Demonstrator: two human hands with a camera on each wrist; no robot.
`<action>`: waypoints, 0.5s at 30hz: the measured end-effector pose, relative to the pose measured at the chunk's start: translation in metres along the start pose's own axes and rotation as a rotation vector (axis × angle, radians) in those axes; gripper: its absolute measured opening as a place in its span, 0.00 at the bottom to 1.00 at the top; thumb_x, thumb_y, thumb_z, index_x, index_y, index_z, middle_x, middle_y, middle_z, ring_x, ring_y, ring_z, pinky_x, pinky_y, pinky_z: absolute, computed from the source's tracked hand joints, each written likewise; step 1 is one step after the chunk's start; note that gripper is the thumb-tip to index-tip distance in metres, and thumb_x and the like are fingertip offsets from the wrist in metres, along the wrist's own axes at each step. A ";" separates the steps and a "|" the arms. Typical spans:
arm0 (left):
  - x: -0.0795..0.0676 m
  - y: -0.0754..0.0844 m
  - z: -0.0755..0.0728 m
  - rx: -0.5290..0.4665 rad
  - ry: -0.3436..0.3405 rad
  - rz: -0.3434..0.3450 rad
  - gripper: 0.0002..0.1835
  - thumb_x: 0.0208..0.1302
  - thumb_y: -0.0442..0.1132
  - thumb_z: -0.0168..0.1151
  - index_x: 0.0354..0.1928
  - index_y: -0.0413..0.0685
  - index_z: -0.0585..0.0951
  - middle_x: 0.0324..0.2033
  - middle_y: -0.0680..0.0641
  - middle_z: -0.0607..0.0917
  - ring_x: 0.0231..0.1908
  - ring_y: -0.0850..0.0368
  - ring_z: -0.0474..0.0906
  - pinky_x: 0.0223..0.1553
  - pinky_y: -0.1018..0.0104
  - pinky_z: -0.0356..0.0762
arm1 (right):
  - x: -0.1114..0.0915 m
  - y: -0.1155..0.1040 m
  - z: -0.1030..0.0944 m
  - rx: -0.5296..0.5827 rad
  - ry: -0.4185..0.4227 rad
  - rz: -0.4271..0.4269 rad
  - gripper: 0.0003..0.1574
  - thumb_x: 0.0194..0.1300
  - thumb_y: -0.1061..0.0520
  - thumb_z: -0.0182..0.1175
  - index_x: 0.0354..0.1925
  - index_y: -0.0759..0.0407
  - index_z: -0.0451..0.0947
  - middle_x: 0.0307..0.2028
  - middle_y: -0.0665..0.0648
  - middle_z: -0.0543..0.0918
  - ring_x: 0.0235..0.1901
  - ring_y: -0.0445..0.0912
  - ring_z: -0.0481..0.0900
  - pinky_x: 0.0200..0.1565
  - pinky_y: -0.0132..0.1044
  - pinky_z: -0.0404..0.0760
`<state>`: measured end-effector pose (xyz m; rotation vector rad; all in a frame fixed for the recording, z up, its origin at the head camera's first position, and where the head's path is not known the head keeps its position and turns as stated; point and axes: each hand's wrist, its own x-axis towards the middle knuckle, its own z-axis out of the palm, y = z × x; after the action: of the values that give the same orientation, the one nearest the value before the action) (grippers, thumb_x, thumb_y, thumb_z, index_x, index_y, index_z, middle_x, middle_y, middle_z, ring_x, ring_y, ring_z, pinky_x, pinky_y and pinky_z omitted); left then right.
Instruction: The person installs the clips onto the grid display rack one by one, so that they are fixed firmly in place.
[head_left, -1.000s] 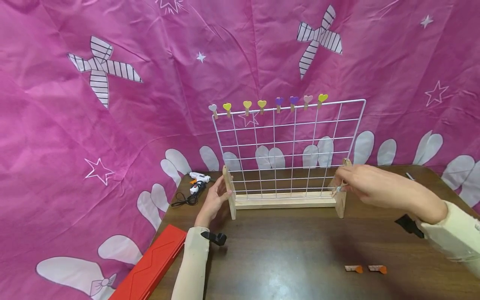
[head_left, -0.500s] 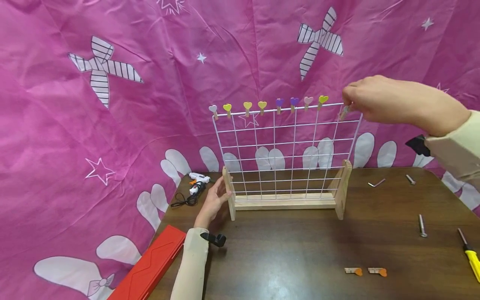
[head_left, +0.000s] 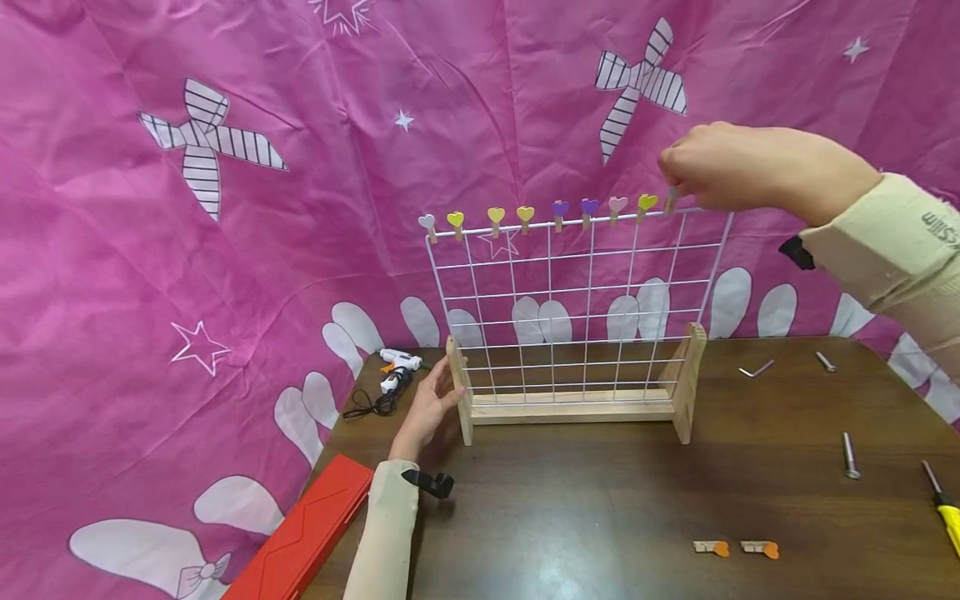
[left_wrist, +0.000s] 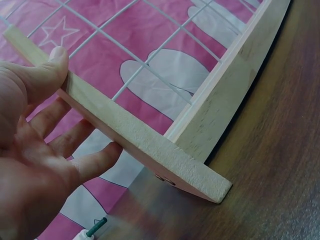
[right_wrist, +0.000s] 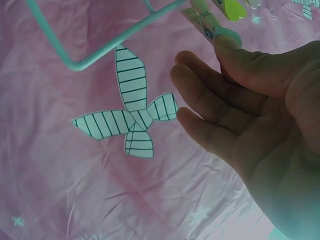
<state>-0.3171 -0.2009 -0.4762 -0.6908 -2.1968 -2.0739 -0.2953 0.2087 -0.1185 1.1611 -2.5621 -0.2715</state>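
Observation:
In the head view a white wire grid (head_left: 550, 291) stands upright in a wooden stand (head_left: 573, 411). Several heart-topped mini clothespins, among them a yellow one (head_left: 647, 202) and a purple one (head_left: 560, 208), clip along its top bar. My right hand (head_left: 750, 167) pinches another wooden clothespin (right_wrist: 202, 22) with a pale heart at the top bar, just right of the yellow one. Its fingertips are partly hidden in the head view. My left hand (left_wrist: 42, 145) holds the stand's left side post (left_wrist: 125, 120), thumb on one face and fingers against the other.
Two orange-heart clothespins (head_left: 761, 549) lie on the table at the front right. Around them are a bolt (head_left: 849, 456), a yellow-handled screwdriver (head_left: 948, 518) and a hex key (head_left: 756, 369). At left are a glue gun (head_left: 400, 360) with its cord and a red box (head_left: 307, 525).
My right hand has risen from the stand's right side to the top bar with the clothespin, then shifted left beside the yellow clothespin. The left hand has stayed on the post.

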 end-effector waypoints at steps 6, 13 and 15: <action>-0.003 0.018 0.004 -0.028 -0.015 -0.021 0.35 0.61 0.22 0.53 0.69 0.36 0.53 0.64 0.32 0.61 0.64 0.41 0.57 0.59 0.44 0.59 | 0.004 -0.001 0.004 0.012 -0.035 0.020 0.10 0.50 0.70 0.62 0.21 0.60 0.73 0.19 0.51 0.75 0.19 0.49 0.72 0.22 0.43 0.70; -0.001 0.006 0.001 -0.004 0.003 -0.004 0.34 0.60 0.23 0.54 0.68 0.38 0.55 0.64 0.35 0.64 0.64 0.43 0.59 0.60 0.48 0.59 | -0.004 -0.002 0.003 0.044 -0.072 0.149 0.07 0.56 0.64 0.62 0.34 0.64 0.74 0.28 0.57 0.78 0.27 0.52 0.75 0.30 0.48 0.74; 0.000 0.000 0.000 0.004 0.017 0.002 0.34 0.60 0.24 0.55 0.68 0.41 0.57 0.63 0.37 0.66 0.64 0.44 0.60 0.60 0.49 0.61 | -0.008 -0.003 0.002 0.052 -0.064 0.180 0.12 0.57 0.63 0.61 0.40 0.65 0.73 0.34 0.62 0.79 0.32 0.57 0.77 0.34 0.53 0.75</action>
<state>-0.3173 -0.2013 -0.4757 -0.6721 -2.1892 -2.0661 -0.2887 0.2132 -0.1232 0.9446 -2.7226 -0.2039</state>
